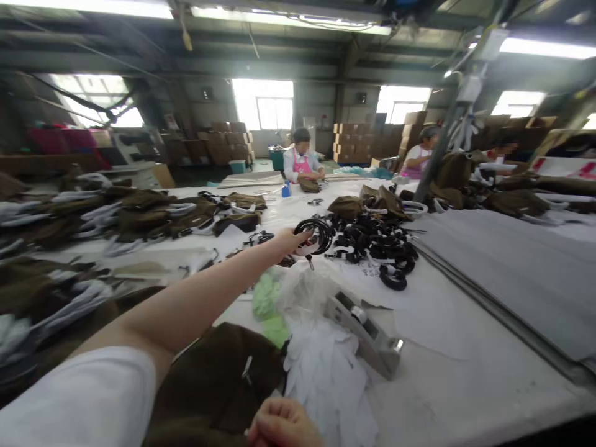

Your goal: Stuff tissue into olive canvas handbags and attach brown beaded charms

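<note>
My left arm reaches far across the table, and my left hand (289, 241) is closed round a coiled black strap (319, 234) with a white wrapped part. Beside it on the right lies a pile of black straps (372, 242), several with white wrapping. My right hand (285, 424) is low at the bottom edge, its fingers curled in a pinch. Whatever it may hold is too small to make out. Against it lies a dark olive fabric bag (218, 372) with a small metal zip pull (246, 367).
A grey tape dispenser (365, 332) stands right of a heap of white pieces (326, 379) and light green pieces (270, 304). Olive bags with white-wrapped handles (144, 211) cover the left side. A metal post (440, 143) rises at right. Co-workers sit opposite, one in a pink apron (302, 165).
</note>
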Demonstrator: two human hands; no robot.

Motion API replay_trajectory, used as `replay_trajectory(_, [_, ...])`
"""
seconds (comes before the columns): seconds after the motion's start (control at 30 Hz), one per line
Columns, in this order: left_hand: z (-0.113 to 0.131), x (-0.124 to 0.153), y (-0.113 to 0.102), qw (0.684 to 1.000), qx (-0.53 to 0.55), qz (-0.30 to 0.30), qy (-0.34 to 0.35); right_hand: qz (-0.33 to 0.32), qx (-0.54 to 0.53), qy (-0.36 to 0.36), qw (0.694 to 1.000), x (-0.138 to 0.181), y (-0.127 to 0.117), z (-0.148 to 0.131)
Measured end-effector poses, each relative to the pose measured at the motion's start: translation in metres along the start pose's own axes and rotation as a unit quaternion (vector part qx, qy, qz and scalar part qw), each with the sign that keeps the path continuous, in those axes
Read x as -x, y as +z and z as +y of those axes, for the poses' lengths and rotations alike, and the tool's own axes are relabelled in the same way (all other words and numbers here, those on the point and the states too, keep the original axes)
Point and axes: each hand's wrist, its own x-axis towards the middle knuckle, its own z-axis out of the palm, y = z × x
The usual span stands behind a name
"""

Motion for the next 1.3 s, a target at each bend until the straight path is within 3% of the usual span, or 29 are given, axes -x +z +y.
replay_trajectory(0.1, [-0.036,0.076,-0.050,0.992,0.103,0.001,-0.076,0.002,0.005,-0.014,1.000,0.013,0.016,-0.006])
replay_trajectory(0.2, [-0.076,0.153,-0.078,0.974,0.170,-0.005,-0.149,0.013,0.032,-0.017,0.999,0.024,0.028,-0.010])
replay_trajectory(0.33, [-0.128,0.233,-0.085,0.950,0.206,-0.004,-0.233,0.031,0.075,0.004,0.997,0.031,0.036,-0.012])
replay_trajectory(0.47, [-0.172,0.279,-0.070,0.944,0.170,0.021,-0.283,0.031,0.126,0.014,0.992,0.026,0.043,-0.013])
replay_trajectory(0.63, [-0.196,0.312,-0.056,0.951,0.135,0.067,-0.269,0.011,0.211,0.038,0.977,0.011,0.056,-0.012])
replay_trajectory(0.77, [-0.196,0.336,-0.055,0.953,0.170,0.052,-0.245,0.057,0.205,0.036,0.976,-0.003,0.064,-0.011])
replay_trajectory(0.9, [-0.194,0.352,-0.045,0.972,0.153,0.056,-0.170,0.090,0.193,0.046,0.976,-0.016,0.072,-0.011])
replay_trajectory(1.0, [-0.189,0.355,-0.034,0.982,0.132,0.085,-0.103,0.090,0.205,0.066,0.972,-0.024,0.076,-0.012])
replay_trajectory(1.13, [-0.175,0.352,-0.026,0.990,0.112,0.067,-0.059,0.064,0.213,0.079,0.972,-0.029,0.079,-0.010])
replay_trajectory(1.3, [-0.161,0.341,-0.018,0.998,-0.045,0.046,0.003,0.094,0.179,0.076,0.976,-0.032,0.077,-0.004])
